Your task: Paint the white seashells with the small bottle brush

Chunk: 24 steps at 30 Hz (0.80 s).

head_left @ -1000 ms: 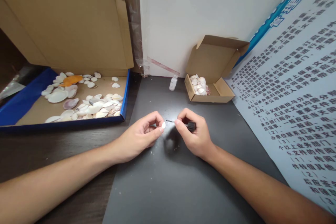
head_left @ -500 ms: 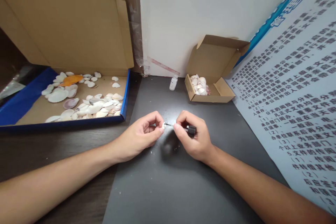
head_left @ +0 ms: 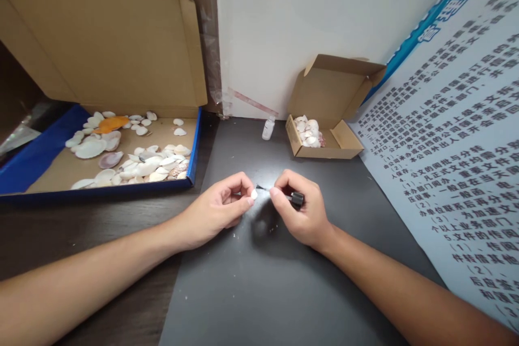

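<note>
Between the thumb and finger of my left hand (head_left: 223, 201) is a small white shell (head_left: 254, 194). My right hand (head_left: 300, 208) is closed on a small brush (head_left: 297, 199) with a black cap-like handle. The dark tip of the brush points left, a little to the right of the shell, with a small gap between them. Behind the hands a small clear bottle (head_left: 268, 128) with a whitish look stands upright on the dark grey mat (head_left: 243, 292).
A large blue-edged cardboard box (head_left: 196, 146) with many shells and an orange piece (head_left: 110, 124) lies at the left. A small open box (head_left: 328, 152) at the back right holds white shells. A printed sheet (head_left: 458, 173) leans at the right.
My right hand has shifted slightly right, and the brush tip has come away from the shell. The shell in my left hand now shows more of its white face.
</note>
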Available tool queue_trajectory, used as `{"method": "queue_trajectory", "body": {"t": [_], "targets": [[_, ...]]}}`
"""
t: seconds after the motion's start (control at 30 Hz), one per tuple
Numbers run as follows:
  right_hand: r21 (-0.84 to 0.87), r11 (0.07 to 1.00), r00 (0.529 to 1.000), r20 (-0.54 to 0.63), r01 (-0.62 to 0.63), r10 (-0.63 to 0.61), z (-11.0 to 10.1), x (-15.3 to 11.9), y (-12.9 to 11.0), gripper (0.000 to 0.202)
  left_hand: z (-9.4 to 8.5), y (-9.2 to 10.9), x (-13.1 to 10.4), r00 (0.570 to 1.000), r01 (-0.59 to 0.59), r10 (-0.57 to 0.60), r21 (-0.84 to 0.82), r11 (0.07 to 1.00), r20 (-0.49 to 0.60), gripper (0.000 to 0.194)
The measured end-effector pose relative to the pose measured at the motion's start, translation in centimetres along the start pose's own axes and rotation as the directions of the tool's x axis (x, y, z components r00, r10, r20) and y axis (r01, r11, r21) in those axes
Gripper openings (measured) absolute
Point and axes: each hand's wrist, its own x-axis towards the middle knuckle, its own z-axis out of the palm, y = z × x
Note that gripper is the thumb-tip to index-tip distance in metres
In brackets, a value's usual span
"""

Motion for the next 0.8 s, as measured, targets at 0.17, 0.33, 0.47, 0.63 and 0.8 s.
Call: {"method": "queue_trajectory", "body": {"t": [0.17,0.33,0.47,0.63,0.8], "targets": [[-0.022,1.0,0.999,0.027,-0.021,0.022,0.0,0.0,0.2,0.021,0.1,0.3,0.0,0.998,0.037,-0.043,-0.159,0.987,-0.035,0.023],[-0.005,1.0,0.996,0.09,0.01,-0.009,0.0,-0.1,0.3,0.019,0.1,0.6,0.0,0.995,0.082,-0.092,-0.251,0.965,-0.028,0.017],[-0.021,1.0,1.0,0.029,-0.003,0.004,0.1,-0.1,0.3,0.021,0.0,0.8,0.0,0.991,0.113,-0.129,-0.289,0.95,-0.034,0.018],[-0.053,0.999,0.998,0.064,0.012,-0.008,0.3,-0.1,0.2,0.019,0.0,1.0,0.1,0.99,0.116,-0.134,-0.285,0.952,-0.043,0.021],[-0.011,0.999,0.999,0.023,0.039,-0.038,0.3,-0.1,0.1,0.021,0.0,1.1,0.0,0.99,0.12,-0.134,-0.273,0.955,-0.033,0.026]]}}
